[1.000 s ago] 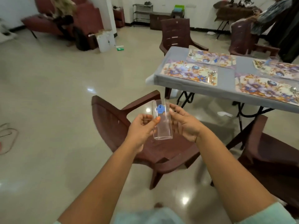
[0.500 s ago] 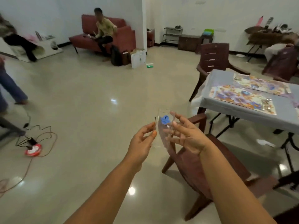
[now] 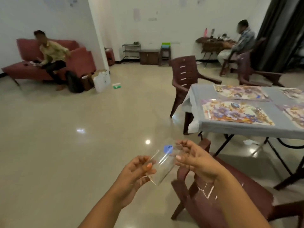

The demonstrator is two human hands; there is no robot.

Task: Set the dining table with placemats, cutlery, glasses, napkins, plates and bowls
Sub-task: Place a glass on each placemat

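Between both hands, well short of the bench, a clear glass lies tilted: left hand fingers grasp its base end, right hand fingers pinch its rim. Glasses are the step in hand; next, I judge, carry it to the nearest placemat and stand it upright.

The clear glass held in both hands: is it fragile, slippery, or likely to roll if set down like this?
The glass looks thin-walled and rigid, so probably fragile over the hard tiled floor. Its smooth clear sides may be slippery; the left hand and right hand both hold it. Tilted as now, it would likely roll.
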